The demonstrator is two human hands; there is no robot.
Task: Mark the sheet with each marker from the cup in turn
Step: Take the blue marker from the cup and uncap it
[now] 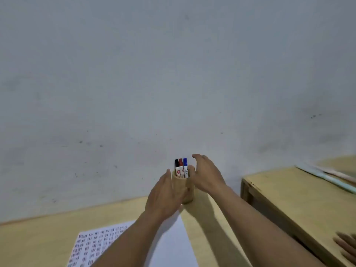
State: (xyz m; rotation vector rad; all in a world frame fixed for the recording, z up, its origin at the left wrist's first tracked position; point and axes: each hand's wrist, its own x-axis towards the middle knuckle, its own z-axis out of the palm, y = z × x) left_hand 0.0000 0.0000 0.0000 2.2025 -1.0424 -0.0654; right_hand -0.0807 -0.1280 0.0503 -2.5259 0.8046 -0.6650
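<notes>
A tan wooden cup (pixel 187 191) stands on the table near the wall. Three capped markers stand upright in it: a black marker (pixel 176 166), a red marker (pixel 180 165) and a blue marker (pixel 185 165). My left hand (pixel 165 197) wraps the cup's left side and holds it. My right hand (pixel 207 174) hovers at the cup's right rim with fingers spread, thumb close to the blue marker, holding nothing. The white sheet (pixel 171 245) lies in front of the cup, its left part covered with rows of small marks; my left forearm hides part of it.
The light wooden table (pixel 38 239) butts against a grey-white wall (pixel 173 74). A second wooden desk (pixel 300 197) stands to the right with a gap between; pale stick-like items (pixel 327 177) lie on its far edge. Another person's fingers (pixel 346 247) show at the right edge.
</notes>
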